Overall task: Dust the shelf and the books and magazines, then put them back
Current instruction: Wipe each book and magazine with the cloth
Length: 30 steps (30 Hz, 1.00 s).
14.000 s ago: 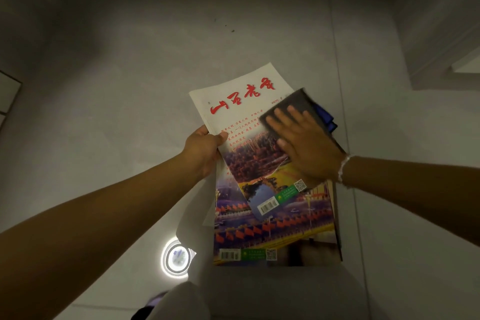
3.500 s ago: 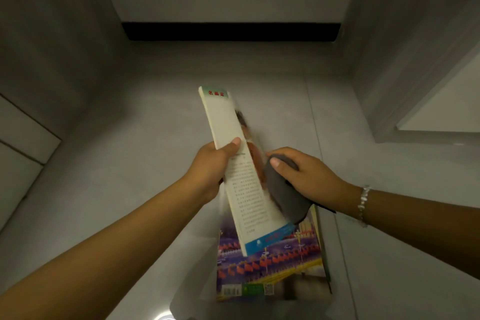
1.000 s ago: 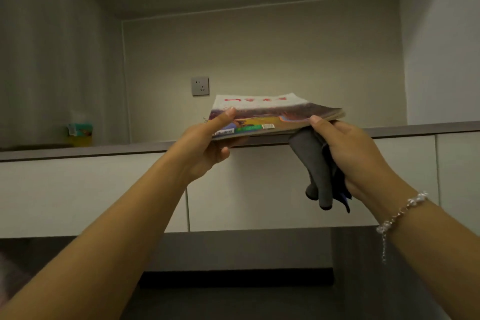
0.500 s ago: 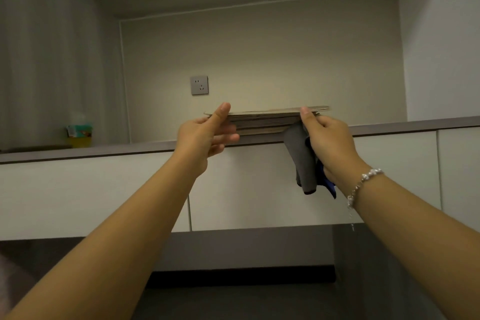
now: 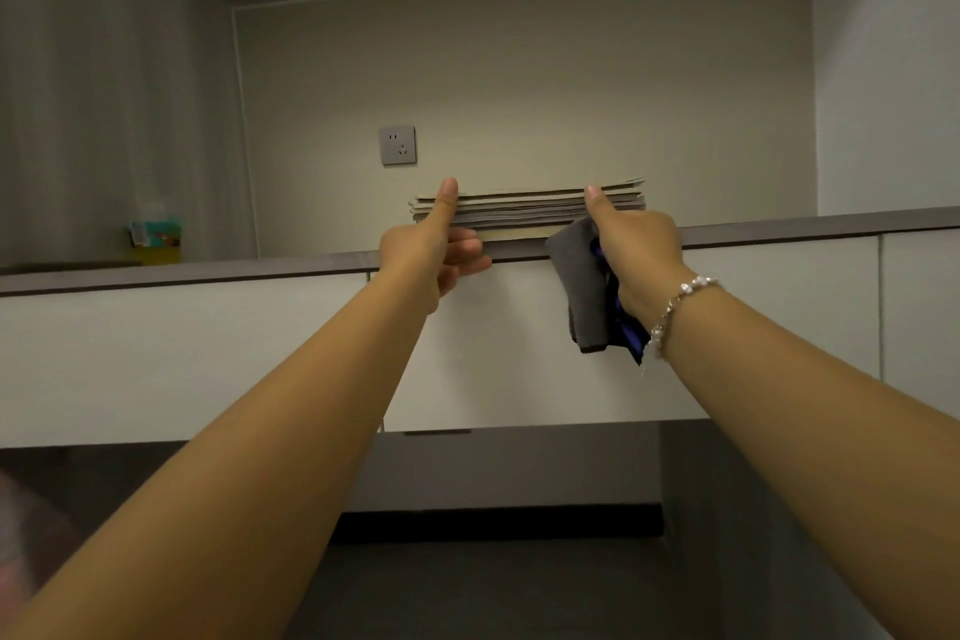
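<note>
A flat stack of magazines (image 5: 524, 212) is seen edge-on, level with the dark front edge of the shelf (image 5: 208, 270) at head height. My left hand (image 5: 434, 250) holds the stack's left end, thumb on top and fingers underneath. My right hand (image 5: 636, 250) holds the right end with its thumb on top. Under that same hand hangs a grey dusting cloth (image 5: 582, 291) with a blue piece behind it, gripped by the fingers. Whether the stack rests on the shelf or hovers just above it cannot be told from this angle.
A small yellow-and-teal box (image 5: 155, 240) stands at the shelf's left end near the side wall. A wall socket (image 5: 397, 144) sits on the back wall above the stack. White cabinet fronts (image 5: 182, 353) run below the shelf, and another shelf's underside spans overhead.
Both hands have carried the stack forward and level onto the shelf's height. The cover, visible a second ago, now shows only as page edges. The cloth still dangles from my right hand.
</note>
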### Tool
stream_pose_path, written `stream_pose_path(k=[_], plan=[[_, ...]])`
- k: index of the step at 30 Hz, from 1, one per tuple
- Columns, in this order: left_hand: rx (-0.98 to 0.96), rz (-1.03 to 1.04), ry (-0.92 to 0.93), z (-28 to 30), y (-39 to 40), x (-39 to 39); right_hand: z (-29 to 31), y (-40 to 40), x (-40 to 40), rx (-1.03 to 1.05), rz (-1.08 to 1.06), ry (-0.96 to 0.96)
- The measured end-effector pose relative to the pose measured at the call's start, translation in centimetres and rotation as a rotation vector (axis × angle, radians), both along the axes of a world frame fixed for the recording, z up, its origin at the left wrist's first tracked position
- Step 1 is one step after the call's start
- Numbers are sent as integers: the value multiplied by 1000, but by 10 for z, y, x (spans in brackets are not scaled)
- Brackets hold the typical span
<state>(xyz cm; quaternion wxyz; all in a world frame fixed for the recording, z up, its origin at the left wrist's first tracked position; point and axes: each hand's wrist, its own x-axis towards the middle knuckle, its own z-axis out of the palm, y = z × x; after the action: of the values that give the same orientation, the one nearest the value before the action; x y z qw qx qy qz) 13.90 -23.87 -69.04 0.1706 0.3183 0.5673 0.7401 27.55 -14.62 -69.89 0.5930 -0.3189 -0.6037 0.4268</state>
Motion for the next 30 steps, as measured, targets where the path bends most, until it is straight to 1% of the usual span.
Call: stream_pose_path(k=[3, 6, 9, 11, 14, 17, 20, 23, 24, 26, 28, 30], plan=[[-1, -1, 61, -20, -5, 7, -25, -14, 1, 17, 95, -29], [-20, 20, 105, -50, -11, 16, -57, -27, 2, -27, 152, -75], [-51, 30, 135, -92, -18, 22, -94, -34, 1, -70, 196, -128], [-74, 16, 154, -127, -23, 25, -124, -36, 1, -112, 252, -130], [-114, -37, 117, -185, -29, 26, -178, -36, 1, -152, 330, -157], [-186, -83, 57, -243, -35, 22, -234, -34, 1, -239, 392, -238], [-302, -97, 36, -296, -41, 19, -286, -33, 2, -301, 456, -347], [-416, -108, -30, -344, -49, 15, -330, -39, 5, -405, 554, -372], [-462, -117, -43, -359, -53, 14, -344, -41, 6, -446, 583, -400], [-563, -140, -53, -394, -62, 14, -373, -44, 9, -514, 611, -541], [-662, -156, -61, -426, -75, 15, -403, -47, 13, -538, 584, -713], [-743, -159, -93, -456, -90, 17, -430, -52, 18, -548, 591, -828]])
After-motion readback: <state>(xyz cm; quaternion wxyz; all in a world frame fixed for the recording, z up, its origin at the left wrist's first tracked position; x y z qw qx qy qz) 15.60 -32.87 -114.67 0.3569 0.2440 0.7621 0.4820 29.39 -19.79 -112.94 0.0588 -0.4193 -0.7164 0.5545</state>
